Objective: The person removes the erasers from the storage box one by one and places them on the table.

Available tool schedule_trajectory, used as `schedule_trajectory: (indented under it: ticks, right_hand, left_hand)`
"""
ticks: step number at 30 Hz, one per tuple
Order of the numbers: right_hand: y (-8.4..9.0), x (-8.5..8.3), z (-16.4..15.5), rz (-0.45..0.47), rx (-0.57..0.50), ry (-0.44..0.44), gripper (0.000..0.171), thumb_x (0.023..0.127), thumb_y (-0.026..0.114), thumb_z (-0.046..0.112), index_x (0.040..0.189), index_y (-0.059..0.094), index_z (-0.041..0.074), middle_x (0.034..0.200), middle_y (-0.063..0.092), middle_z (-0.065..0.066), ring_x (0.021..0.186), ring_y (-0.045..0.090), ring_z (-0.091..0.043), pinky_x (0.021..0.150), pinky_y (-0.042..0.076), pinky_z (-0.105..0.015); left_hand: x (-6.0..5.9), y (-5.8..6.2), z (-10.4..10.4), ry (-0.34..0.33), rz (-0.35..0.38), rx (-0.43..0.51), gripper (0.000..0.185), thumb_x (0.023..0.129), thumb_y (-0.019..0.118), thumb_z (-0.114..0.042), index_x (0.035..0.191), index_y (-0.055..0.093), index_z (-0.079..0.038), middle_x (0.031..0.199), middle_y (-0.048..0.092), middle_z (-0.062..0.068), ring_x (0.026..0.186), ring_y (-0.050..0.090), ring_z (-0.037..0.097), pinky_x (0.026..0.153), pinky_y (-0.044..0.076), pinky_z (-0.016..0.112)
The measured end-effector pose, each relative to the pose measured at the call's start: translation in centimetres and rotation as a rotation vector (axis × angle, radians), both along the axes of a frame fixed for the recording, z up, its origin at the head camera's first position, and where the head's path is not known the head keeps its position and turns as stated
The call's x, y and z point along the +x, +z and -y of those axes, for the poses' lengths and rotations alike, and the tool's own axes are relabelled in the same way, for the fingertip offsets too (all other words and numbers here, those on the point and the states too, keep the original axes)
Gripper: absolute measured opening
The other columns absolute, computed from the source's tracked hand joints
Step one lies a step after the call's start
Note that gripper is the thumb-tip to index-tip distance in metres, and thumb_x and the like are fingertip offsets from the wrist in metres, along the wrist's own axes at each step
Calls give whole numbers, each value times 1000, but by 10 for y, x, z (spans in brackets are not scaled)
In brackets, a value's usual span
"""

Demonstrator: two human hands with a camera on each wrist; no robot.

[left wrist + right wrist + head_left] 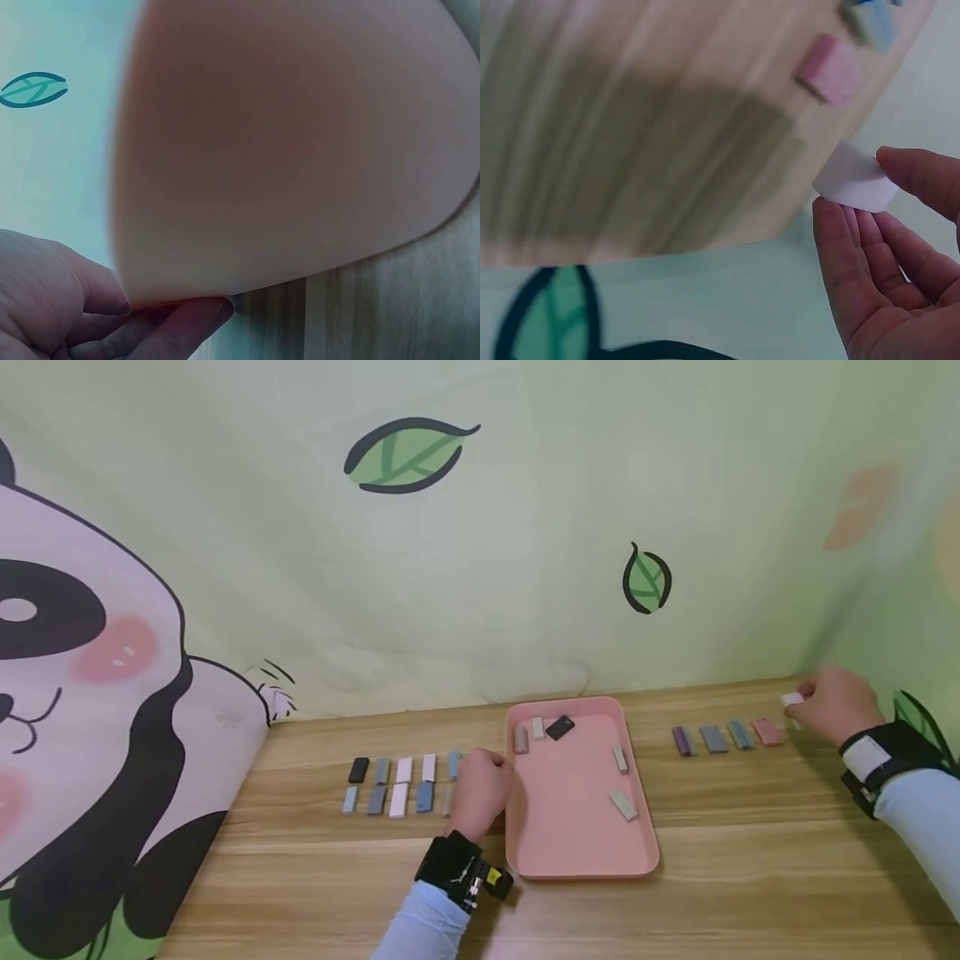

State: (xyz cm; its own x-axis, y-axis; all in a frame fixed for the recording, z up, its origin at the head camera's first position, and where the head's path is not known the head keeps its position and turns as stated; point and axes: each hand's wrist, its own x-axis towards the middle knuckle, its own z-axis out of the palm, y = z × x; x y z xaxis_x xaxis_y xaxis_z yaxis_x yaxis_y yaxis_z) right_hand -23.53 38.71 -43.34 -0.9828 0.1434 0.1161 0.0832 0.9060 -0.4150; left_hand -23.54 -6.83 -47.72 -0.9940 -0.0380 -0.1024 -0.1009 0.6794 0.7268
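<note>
Pinched white block (pixel 855 178) between right hand (pixel 832 703) fingertips, just beyond pink block (pixel 767 732); left hand (pixel 480 793) curled against pink tray (pixel 581 860) edge, grip unclear.

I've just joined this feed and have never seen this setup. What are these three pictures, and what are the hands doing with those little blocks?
There is no machine here: a person works with two bare hands, wearing a camera on the head and one on each wrist.

The head view looks down on a wooden table. A pink tray sits in the middle and holds a few small blocks. Left of it lie two rows of blocks, and to the right is a short row.

The left hand rests by the tray's left edge. What its fingers hold, if anything, is hidden; its wrist view is mostly filled by the tray's pink side.

The right hand is at the far right. Its wrist view shows it pinching a white block beside a pink block.
</note>
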Motion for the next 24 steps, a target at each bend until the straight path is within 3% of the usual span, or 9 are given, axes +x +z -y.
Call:
schedule_trajectory:
  ticks: [9, 16, 24]
  right_hand:
    - [-19, 6, -12, 10, -4, -38, 39, 73, 67, 17, 90, 63, -18, 86, 62, -33, 69, 58, -40, 49, 38, -30]
    - [-29, 1, -16, 36, -7, -52, 39, 73, 65, 18, 90, 63, -18, 84, 63, -32, 67, 58, -39, 47, 36, -28]
    - [-32, 0, -15, 34, 3, -48, 33, 72, 66, 16, 83, 63, -15, 76, 62, -28, 64, 55, -36, 46, 34, -28]
  left_hand:
    - [0, 0, 0, 5, 33, 6, 28, 91, 53, -17, 71, 70, -6, 56, 51, 2, 46, 50, 15, 39, 34, 25]
    - [0, 1, -1, 18, 45, 8, 26, 91, 55, -19, 75, 71, -7, 59, 53, 3, 50, 52, 16, 41, 36, 26]
    - [1, 3, -1, 26, 57, 12, 33, 91, 54, -19, 65, 67, -6, 49, 38, -1, 42, 44, 15, 38, 30, 25]
